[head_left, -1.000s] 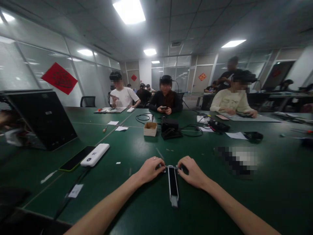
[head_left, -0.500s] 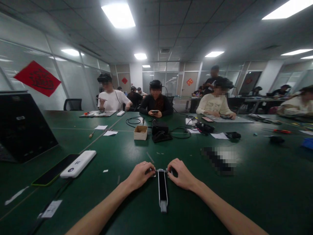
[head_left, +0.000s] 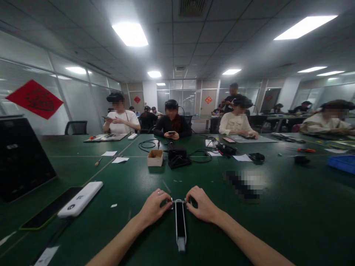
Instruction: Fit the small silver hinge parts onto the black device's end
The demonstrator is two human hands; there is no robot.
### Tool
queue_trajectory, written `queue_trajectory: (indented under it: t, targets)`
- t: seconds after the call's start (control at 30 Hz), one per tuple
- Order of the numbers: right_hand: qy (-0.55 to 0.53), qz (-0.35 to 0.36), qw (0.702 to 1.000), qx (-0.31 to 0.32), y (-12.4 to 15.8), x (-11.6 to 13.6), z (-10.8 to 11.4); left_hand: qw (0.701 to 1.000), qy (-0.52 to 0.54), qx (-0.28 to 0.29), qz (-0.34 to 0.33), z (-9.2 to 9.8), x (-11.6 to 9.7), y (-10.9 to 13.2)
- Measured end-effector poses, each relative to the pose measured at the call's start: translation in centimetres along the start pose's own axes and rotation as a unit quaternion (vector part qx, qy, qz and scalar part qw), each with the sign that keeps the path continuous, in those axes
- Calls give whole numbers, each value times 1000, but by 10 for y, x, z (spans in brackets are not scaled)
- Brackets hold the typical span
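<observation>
A long, narrow white-rimmed device [head_left: 180,221] with a black middle and a grey near end lies on the green table [head_left: 210,244] between my hands. My left hand [head_left: 156,207] pinches a small light piece at the left of its far end. Thumb and fingers of my right hand [head_left: 202,205] are closed at the right of the same end, around a small part that they mostly hide. I cannot tell what kind of device it is.
On the left are a white power bank [head_left: 80,199], a phone [head_left: 51,208] and a black laptop [head_left: 23,159]. Ahead stand a small open box [head_left: 155,159] and a black device with cables [head_left: 177,155]. Several people sit across the table.
My view has tilted up and turned slightly right, so the table scene sits lower and further left. Both hands keep their hold at the device's far end.
</observation>
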State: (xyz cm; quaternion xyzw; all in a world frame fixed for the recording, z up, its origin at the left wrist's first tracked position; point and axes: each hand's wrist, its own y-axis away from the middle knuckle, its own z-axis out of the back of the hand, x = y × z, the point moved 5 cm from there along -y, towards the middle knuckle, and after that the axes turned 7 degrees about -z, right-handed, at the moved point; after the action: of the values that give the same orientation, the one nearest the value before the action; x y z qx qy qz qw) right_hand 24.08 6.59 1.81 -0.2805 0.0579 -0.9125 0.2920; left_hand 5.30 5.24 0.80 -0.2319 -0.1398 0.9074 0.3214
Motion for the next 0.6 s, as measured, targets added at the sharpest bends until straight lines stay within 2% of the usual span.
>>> queue_trajectory:
  t: [0.37,0.6]
  targets:
    - [0,1,1000,11,0,1,2,1000,6,23,16,3,-3,0]
    - [-5,1,1000,6,0,-2,1,1000,4,18,9,2,-3,0]
